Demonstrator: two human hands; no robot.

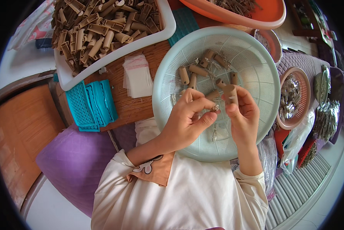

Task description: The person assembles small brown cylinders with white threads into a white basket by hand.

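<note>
Over a pale green mesh basket (168,57), both my hands are working close together. My right hand (244,115) is closed around a tan plastic tube (230,93), which it holds upright. Thumb and forefinger of my left hand (189,119) pinch a small brownish piece (215,109), too small to name, just left of the tube. Below them in the basket lie several similar tan tubes (198,70), some with clear wrapping or shiny strands around them. A crinkled clear strip (214,132) hangs or lies below my left fingertips; I cannot tell which.
A white tray (170,23) heaped with tan plastic parts (103,30) stands at the far left. Nearer are small clear bags (137,76) and teal textured trays (91,105). An orange basin (252,21) stands behind the basket. At right, a pink basket (303,96) holds shiny packets.
</note>
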